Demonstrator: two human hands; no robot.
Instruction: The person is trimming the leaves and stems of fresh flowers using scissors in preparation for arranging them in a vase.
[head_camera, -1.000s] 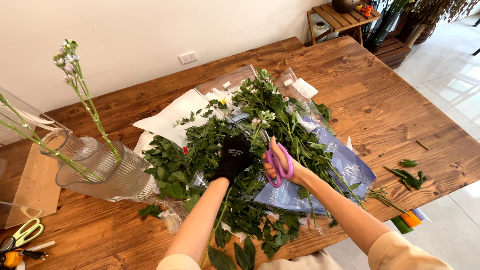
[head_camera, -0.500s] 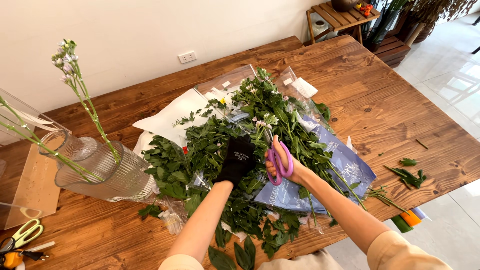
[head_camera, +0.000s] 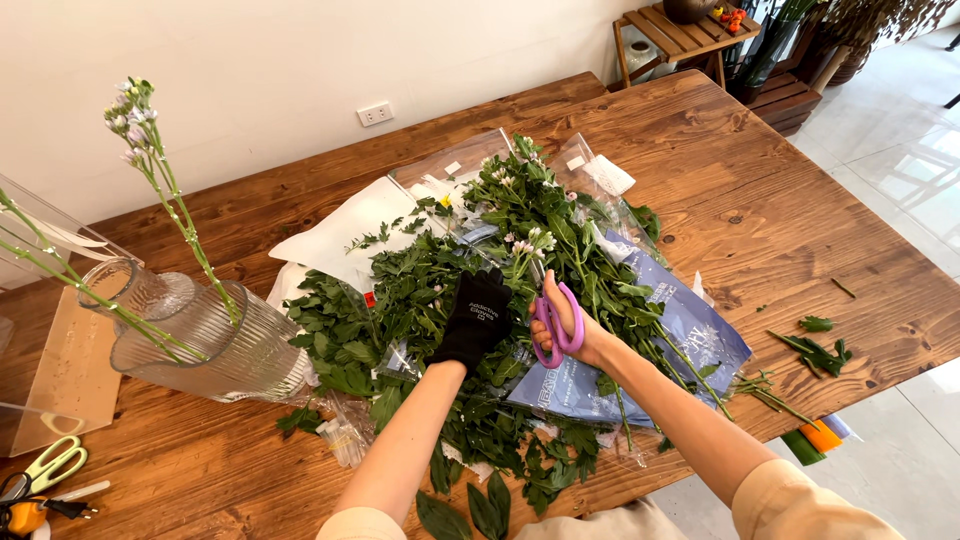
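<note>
- Left hand (head_camera: 473, 318) in a black glove was pressed flat, fingers spread, on the pile of leafy stems (head_camera: 470, 300) in the middle of the wooden table (head_camera: 760, 200); it gripped nothing that I could tell, only held the greens down
- Right hand (head_camera: 568, 325) was closed through the purple handles of the scissors (head_camera: 552, 322); blades pointed into the foliage and were hidden, so how far they gaped could not be told
- Risk: blades sat just beside the gloved fingers, so a blind snip could have nicked the glove
- Risk: small white flowers (head_camera: 530, 240) lay tangled among the leaves near the blades, so a bloom could have been cut by mistake
- Risk: stems lay on loose plastic wrapping (head_camera: 690, 330), which could have slid or got caught in the cut
- Risk: ribbed glass vase (head_camera: 215, 350) stood near the left elbow with tall stems in it, so a wide arm swing could have tipped it
</note>
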